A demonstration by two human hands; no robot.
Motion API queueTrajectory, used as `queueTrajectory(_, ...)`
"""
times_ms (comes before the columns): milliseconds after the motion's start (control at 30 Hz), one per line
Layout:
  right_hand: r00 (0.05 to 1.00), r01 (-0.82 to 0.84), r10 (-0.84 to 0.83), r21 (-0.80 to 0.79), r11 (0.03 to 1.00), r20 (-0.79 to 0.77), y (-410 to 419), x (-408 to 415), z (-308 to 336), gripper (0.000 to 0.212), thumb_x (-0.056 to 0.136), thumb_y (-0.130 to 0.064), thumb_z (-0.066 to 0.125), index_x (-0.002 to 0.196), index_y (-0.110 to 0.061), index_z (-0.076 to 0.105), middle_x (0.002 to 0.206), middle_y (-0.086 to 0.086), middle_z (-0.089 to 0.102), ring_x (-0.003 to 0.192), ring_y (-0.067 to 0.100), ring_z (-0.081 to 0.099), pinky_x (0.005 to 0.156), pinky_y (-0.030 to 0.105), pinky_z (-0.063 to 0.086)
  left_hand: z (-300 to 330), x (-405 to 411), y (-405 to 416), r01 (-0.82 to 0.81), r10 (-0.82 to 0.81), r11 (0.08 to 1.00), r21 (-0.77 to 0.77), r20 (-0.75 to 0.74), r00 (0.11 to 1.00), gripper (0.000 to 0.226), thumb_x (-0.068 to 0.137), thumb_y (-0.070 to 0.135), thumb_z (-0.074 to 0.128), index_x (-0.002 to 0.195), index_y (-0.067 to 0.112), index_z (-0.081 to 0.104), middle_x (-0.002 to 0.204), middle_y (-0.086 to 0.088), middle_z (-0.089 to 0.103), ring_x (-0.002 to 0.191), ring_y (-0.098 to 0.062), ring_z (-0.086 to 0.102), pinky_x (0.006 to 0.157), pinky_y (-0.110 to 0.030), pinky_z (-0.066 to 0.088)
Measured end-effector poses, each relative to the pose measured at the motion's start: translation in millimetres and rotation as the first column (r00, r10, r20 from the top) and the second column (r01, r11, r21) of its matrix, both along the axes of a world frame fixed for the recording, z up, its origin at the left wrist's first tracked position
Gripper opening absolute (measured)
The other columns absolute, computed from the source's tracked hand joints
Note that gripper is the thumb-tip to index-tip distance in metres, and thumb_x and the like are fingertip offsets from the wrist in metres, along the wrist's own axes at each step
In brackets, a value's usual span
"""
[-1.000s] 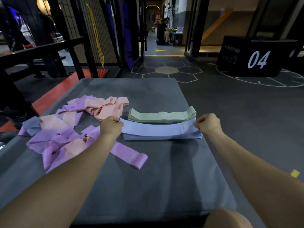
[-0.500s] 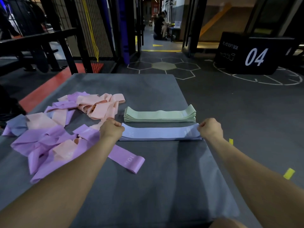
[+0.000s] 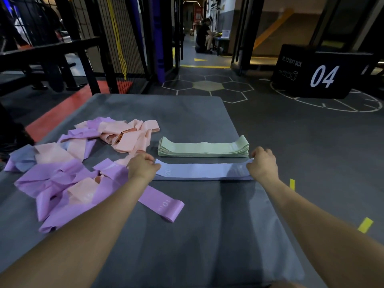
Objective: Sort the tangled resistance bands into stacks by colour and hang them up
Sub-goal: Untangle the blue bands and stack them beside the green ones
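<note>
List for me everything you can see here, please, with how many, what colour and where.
green band stack: one stack, pale green, mat centre, beyond the blue band
blue band: one on a thin blue stack, pale blue, flat, gripped at both ends
tangled bands: one heap, purple, pink and some blue, mat left
purple band: one, purple, trailing from the heap toward the near side
mat: one, grey, under everything
plyo soft box: one, black, marked 04, floor far right
tape marks: two, yellow, floor right
seated person: one, dark clothes, far doorway
left hand: grips the blue band's left end
right hand: grips its right end
</note>
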State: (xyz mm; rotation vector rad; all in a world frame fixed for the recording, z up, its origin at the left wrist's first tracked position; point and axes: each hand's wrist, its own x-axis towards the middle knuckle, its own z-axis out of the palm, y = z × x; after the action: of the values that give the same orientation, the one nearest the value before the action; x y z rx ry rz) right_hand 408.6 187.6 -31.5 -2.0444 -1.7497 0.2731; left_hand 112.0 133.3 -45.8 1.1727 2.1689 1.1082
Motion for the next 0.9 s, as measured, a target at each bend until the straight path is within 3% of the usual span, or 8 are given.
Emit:
queueTrajectory(67,0.993,-0.095,0.089,0.074,0.993,0.080,0,-8,5,0.033,0.083,-0.004,0.056,0.116,-0.008,0.054,0.123,0.014,0.046,0.115,0.034,0.041,0.089,0.038,0.040,-1,-1,-2,0.045,-0.044,0.998,0.046,-0.025,0.999,0.019,0.078,0.013,0.072,0.090,0.013,0.057,0.083,-0.003,0.059,0.089,-0.024,0.058,0.084,-0.032,0.045)
queueTrajectory(133,0.964,-0.252,0.243,0.083,0.964,0.105,-1,-22,8,0.036,0.082,-0.010,0.062,0.118,-0.010,0.057,0.121,0.012,0.050,0.115,0.032,0.041,0.094,0.036,0.039,-4,-5,-5,0.118,-0.117,0.989,0.095,-0.015,0.993,0.023,0.080,0.015,0.071,0.098,0.013,0.058,0.092,-0.002,0.059,0.091,-0.022,0.057,0.087,-0.034,0.046)
queueTrajectory(233,0.869,-0.489,0.487,0.008,0.872,0.090,-5,-50,8,0.045,0.080,-0.020,0.071,0.121,-0.010,0.058,0.122,0.010,0.053,0.118,0.028,0.045,0.098,0.031,0.035,-7,-16,-8,0.270,-0.273,0.960,0.067,0.030,0.962,0.047,0.078,0.016,0.074,0.121,0.017,0.055,0.117,0.001,0.056,0.109,-0.016,0.053,0.099,-0.035,0.044)
queueTrajectory(333,0.777,-0.612,0.623,-0.122,0.781,0.091,-9,-74,3,0.063,0.077,-0.029,0.074,0.133,-0.014,0.050,0.134,0.008,0.048,0.124,0.027,0.043,0.105,0.033,0.033,-11,-30,-7,0.418,-0.417,0.908,-0.002,0.069,0.906,0.073,0.067,0.013,0.083,0.130,0.025,0.049,0.134,0.001,0.051,0.125,-0.017,0.046,0.109,-0.042,0.038)
queueTrajectory(500,0.729,-0.652,0.680,-0.223,0.724,0.076,-7,-88,2,0.073,0.077,-0.033,0.074,0.140,-0.017,0.040,0.145,0.002,0.040,0.131,0.021,0.039,0.107,0.030,0.031,-14,-37,-3,0.475,-0.477,0.877,-0.069,-0.005,0.879,0.082,0.061,0.010,0.086,0.132,0.027,0.049,0.132,-0.003,0.053,0.123,-0.022,0.049,0.107,-0.044,0.040)
queueTrajectory(633,0.734,-0.646,0.676,-0.246,0.723,0.059,-5,-89,2,0.064,0.077,-0.033,0.075,0.132,-0.016,0.049,0.134,0.003,0.049,0.121,0.024,0.047,0.096,0.028,0.037,-16,-35,0,0.487,-0.490,0.870,-0.072,-0.034,0.871,0.077,0.065,0.008,0.083,0.132,0.022,0.050,0.130,-0.005,0.055,0.121,-0.022,0.051,0.107,-0.042,0.040)
queueTrajectory(900,0.739,-0.643,0.672,-0.246,0.725,0.047,-6,-88,4,0.061,0.081,-0.031,0.071,0.135,-0.018,0.047,0.137,0.002,0.049,0.121,0.022,0.047,0.096,0.025,0.035,-18,-35,3,0.472,-0.477,0.878,-0.084,-0.062,0.877,0.066,0.066,0.005,0.082,0.125,0.020,0.056,0.126,-0.004,0.057,0.118,-0.022,0.052,0.105,-0.040,0.042)
